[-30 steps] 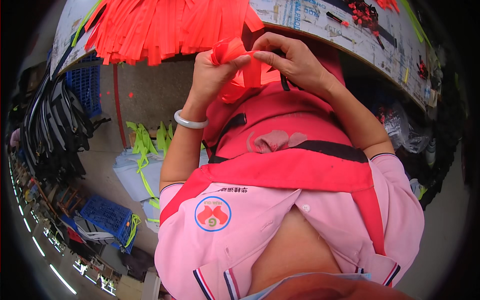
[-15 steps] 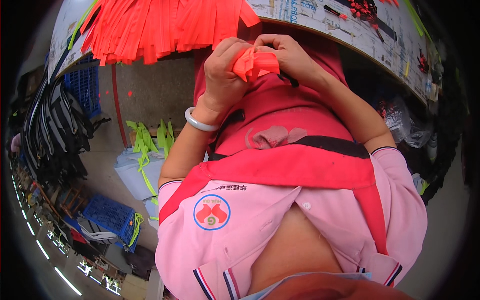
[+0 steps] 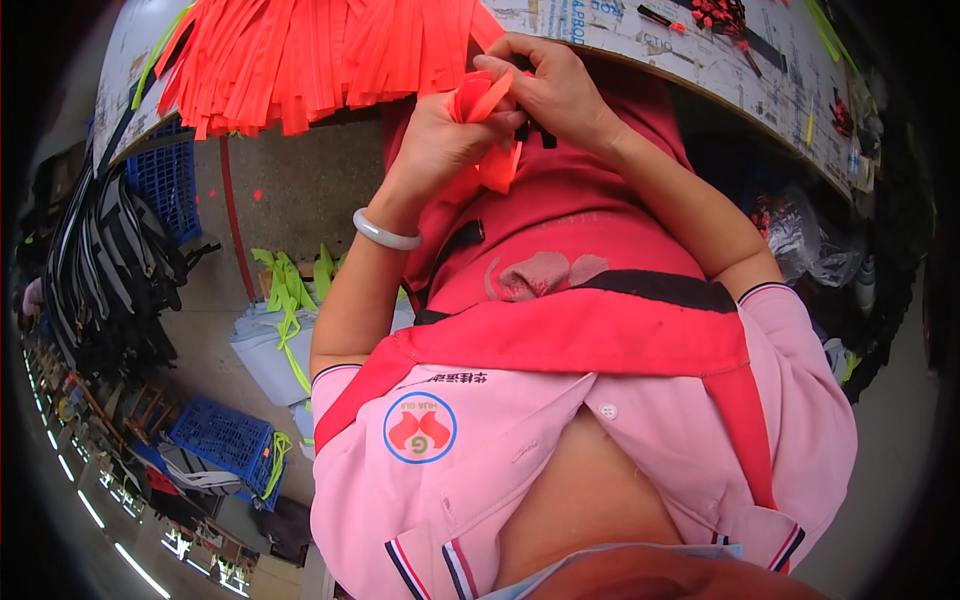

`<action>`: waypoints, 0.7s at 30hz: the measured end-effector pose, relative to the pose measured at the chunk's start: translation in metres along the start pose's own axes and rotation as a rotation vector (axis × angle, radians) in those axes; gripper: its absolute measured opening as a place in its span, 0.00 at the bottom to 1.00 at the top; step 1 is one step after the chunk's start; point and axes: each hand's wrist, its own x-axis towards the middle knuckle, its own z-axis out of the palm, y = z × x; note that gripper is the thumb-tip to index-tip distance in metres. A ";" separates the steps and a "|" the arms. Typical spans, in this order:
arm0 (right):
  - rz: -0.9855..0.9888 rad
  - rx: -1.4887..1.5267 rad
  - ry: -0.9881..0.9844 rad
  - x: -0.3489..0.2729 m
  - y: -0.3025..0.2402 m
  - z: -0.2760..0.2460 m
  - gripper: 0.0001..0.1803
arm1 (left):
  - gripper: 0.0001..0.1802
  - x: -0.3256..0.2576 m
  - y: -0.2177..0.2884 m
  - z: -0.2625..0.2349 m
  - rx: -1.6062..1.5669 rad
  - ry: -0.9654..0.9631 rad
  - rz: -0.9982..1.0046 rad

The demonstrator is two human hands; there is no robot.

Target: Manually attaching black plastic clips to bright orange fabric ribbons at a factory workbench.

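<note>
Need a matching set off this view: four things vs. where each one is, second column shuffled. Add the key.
Things
1. Folded orange-red fabric strip
2. Smooth white round bangle
3. Large pile of orange-red fabric strips
4. Long black-and-grey straps

Places
A. Draped over the front edge of the white-topped worktable
B. Between the left hand and right hand
C. Hanging in a bunch at the picture's left
D. Around the person's left forearm, near the wrist

Pairs: 1-B, 2-D, 3-A, 4-C
</note>
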 end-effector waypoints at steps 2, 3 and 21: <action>0.288 0.222 -0.149 0.002 0.000 -0.009 0.16 | 0.05 -0.002 0.001 -0.004 -0.020 0.019 -0.025; 0.310 0.305 -0.155 0.004 0.005 -0.013 0.17 | 0.04 -0.002 -0.001 -0.008 -0.023 0.036 -0.023; 0.554 0.777 -0.499 -0.011 0.013 -0.039 0.23 | 0.03 -0.009 -0.007 -0.010 0.054 0.045 0.051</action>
